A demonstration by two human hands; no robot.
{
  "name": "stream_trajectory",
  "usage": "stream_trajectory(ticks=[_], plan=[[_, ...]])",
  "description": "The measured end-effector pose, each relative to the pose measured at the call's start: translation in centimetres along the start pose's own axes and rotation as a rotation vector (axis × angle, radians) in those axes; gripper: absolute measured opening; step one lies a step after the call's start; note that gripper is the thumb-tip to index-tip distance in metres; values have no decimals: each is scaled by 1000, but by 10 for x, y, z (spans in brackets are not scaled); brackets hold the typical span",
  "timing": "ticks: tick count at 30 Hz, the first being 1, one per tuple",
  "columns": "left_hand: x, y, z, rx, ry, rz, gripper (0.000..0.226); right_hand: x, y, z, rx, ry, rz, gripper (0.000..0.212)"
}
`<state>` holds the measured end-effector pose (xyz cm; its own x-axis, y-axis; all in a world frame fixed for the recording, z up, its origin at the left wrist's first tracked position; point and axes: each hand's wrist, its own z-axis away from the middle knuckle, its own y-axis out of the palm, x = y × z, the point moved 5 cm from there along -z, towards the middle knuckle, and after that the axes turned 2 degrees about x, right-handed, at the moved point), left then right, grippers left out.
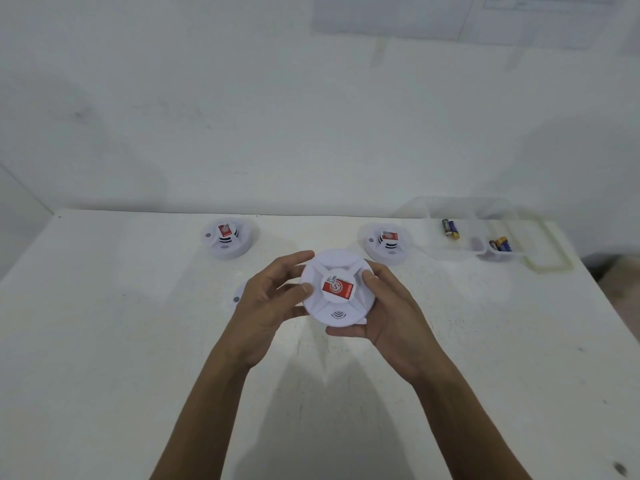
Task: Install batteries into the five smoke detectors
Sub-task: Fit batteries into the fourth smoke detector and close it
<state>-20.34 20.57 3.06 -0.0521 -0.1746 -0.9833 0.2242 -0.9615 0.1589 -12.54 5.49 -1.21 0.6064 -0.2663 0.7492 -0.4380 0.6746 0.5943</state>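
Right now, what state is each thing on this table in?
Held smoke detector, gripped between left hand and right hand.
Far-left detector, resting on table, untouched.
Far-right detector, resting on table, untouched.
Batteries, lying inside container.
Clear container, open.

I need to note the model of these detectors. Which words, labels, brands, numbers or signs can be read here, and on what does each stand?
No words or numbers are readable.
Red label on the held smoke detector: round white logo, print blurred.
Curved-lines sign below it: symbol only.
Labels on the left detector and right detector: too small.
Batteries in the clear container: brand too small.
Wall papers: blurred.
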Motion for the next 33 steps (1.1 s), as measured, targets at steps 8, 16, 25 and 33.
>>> stream_trajectory(ticks=[8, 16, 25, 33], plan=[[-1, 0, 0, 25, -2, 22, 37, 2, 4, 6, 24, -18, 0, 105], [-2, -2, 0, 36, -6, 42, 40, 4, 10, 9, 28, -36, 19, 98], [-2, -2, 0, 45, -5, 40, 42, 5, 13, 12, 29, -38, 21, 97], [-1, -1, 0, 55, -8, 31, 46, 7, 13, 18, -8, -56, 9, 74]])
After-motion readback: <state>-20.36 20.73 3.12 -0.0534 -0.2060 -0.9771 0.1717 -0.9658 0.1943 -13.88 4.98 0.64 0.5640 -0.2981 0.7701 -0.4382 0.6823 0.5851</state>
